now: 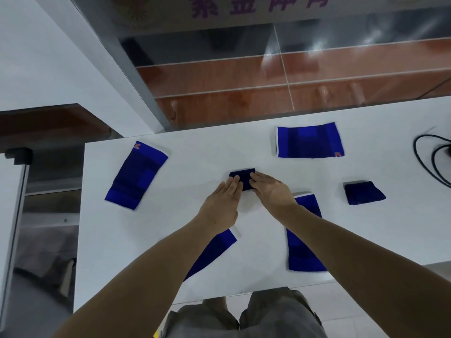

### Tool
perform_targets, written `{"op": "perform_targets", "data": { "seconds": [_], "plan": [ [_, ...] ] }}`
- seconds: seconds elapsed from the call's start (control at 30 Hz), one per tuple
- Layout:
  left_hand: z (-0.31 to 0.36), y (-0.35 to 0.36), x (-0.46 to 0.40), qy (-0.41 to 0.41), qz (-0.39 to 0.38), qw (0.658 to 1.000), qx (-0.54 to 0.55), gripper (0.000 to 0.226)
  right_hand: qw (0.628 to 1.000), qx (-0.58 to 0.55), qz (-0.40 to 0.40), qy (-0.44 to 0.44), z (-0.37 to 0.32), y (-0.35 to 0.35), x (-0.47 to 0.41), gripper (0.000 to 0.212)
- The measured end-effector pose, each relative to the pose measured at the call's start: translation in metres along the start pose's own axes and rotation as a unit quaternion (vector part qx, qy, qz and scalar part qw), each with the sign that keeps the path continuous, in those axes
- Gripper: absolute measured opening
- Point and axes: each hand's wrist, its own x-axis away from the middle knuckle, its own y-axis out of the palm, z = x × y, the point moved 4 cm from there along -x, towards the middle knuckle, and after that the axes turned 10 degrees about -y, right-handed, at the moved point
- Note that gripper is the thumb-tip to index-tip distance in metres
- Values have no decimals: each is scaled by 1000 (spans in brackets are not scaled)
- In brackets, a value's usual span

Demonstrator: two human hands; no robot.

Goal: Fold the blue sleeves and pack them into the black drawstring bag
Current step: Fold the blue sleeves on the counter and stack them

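Note:
Several blue sleeves lie flat on the white table [195, 152]: one at the left [136, 175], one at the far right [308, 140], one under my right forearm [302, 250] and one under my left forearm [214, 250]. A small dark folded piece [244, 175] sits at the table's middle. My left hand [224, 203] touches its left side with straight fingers. My right hand [271, 191] presses on its right side, fingers flat. A second dark folded piece [363, 192] lies to the right. I cannot tell which dark piece is the drawstring bag.
A black cable [429, 157] loops at the table's right edge. Beyond the far edge is a glass panel over a reddish floor [244, 93]. A grey cabinet [14, 215] stands to the left of the table.

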Motion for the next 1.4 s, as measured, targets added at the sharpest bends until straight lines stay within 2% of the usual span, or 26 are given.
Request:
{"op": "perform_targets", "data": {
  "seconds": [0.23, 0.5, 0.6, 0.8, 0.97, 1.17, 1.4],
  "plan": [
    [9, 9, 0, -32, -4, 999, 20, 79, 999, -9, 44, 5, -1, 5, 2, 30],
    [7, 7, 2, -36, -8, 999, 15, 83, 999, -17, -10, 33, -1, 6, 2, 31],
    [9, 0, 6, -39, 25, 999, 28, 80, 999, -25, -10, 34, -8, -2, 5, 36],
    [23, -19, 20, -136, 62, 979, 138, 77, 995, -55, 55, 65, -17, -22, 39, 41],
    [49, -26, 45, -127, 63, 974, 177, 65, 981, -79, 102, 145, -14, -34, 89, 32],
    [94, 0, 65, -172, 8, 946, 274, 52, 974, -77, 106, 184, 12, -42, 142, 30],
    [155, 42, 76, -199, -38, 941, 271, 46, 959, -131, 89, 236, 55, -43, 186, 28]
  ]
}}
